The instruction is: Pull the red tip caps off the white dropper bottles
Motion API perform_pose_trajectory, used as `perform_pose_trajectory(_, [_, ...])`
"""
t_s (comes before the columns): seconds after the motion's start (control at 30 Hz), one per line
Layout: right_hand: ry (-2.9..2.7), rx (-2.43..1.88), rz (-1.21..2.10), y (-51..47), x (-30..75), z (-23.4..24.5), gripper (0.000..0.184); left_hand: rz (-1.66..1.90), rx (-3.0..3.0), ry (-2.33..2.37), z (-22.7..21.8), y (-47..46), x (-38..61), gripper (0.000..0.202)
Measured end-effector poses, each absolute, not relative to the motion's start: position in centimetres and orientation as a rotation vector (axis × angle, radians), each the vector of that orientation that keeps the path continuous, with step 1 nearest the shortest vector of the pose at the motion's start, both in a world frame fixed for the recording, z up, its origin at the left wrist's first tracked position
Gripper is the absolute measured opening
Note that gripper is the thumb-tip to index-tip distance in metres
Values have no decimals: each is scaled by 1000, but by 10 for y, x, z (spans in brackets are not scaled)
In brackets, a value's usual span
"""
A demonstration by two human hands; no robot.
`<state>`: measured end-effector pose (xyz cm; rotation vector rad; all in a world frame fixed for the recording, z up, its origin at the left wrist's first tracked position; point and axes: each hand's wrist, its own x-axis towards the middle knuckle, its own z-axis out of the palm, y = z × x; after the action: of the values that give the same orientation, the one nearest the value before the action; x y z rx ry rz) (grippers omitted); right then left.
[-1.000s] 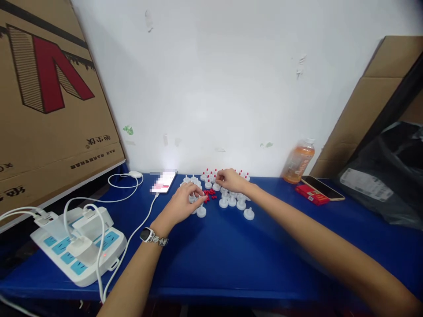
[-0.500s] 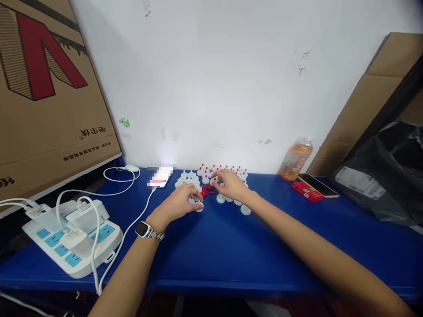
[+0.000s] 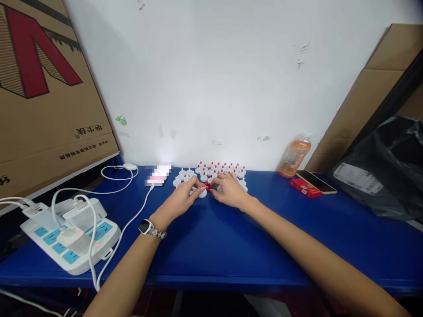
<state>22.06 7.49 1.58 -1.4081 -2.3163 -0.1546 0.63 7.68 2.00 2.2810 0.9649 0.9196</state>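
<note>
Both my hands meet at the back middle of the blue table (image 3: 231, 246). My left hand (image 3: 182, 199), with a watch on its wrist, pinches a small white cap (image 3: 202, 192) between thumb and fingers. My right hand (image 3: 228, 189) is curled, its fingertips pressed together at a small red piece (image 3: 208, 189) right beside that cap. Several white caps (image 3: 183, 176) lie behind my left hand. Several white caps with red tips (image 3: 220, 168) stand in rows near the wall behind my right hand.
A white power strip (image 3: 71, 237) with plugs and cables sits front left. A phone (image 3: 157, 175) charges at the back. An orange drink bottle (image 3: 294, 156), a red pack (image 3: 306, 188) under another phone (image 3: 315, 181), a black bag (image 3: 380, 176) and cardboard boxes (image 3: 39, 101) stand around.
My right hand has come back from the rows of capped pieces to the red pieces. Both hands have drawn together around one white cap. The view has shifted slightly down.
</note>
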Motion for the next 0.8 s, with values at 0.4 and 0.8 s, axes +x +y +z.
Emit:
perform_pose_trajectory(0.4, [-2371, -1465, -222, 86, 213, 8, 14, 861, 2289, 1009, 21, 61, 23, 28])
perform_pose_trajectory(0.8, [-2175, -1166, 188, 78, 219, 11, 13, 824, 2372, 1062, 22, 62, 22, 17])
